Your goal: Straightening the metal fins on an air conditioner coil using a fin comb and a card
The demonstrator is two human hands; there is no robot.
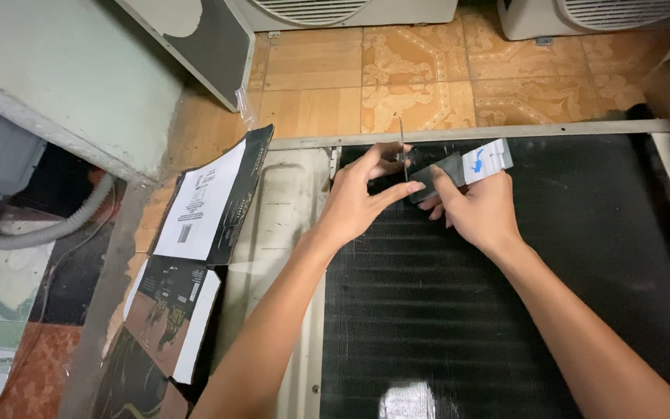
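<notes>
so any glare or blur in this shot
Head view: a bright glare patch sits on the black finned coil panel at the bottom edge; both hands, left and right, are sharp; straight edges bow slightly toward the corners, typical wide-lens distortion.

I see small grey-white packet [463,167] with blue mark, pinched in my right hand [481,211], over top edge of black finned coil [505,310]. Left of coil: flattened dark cardboard box [166,310], white rectangular label [199,203] on top flap.
</notes>
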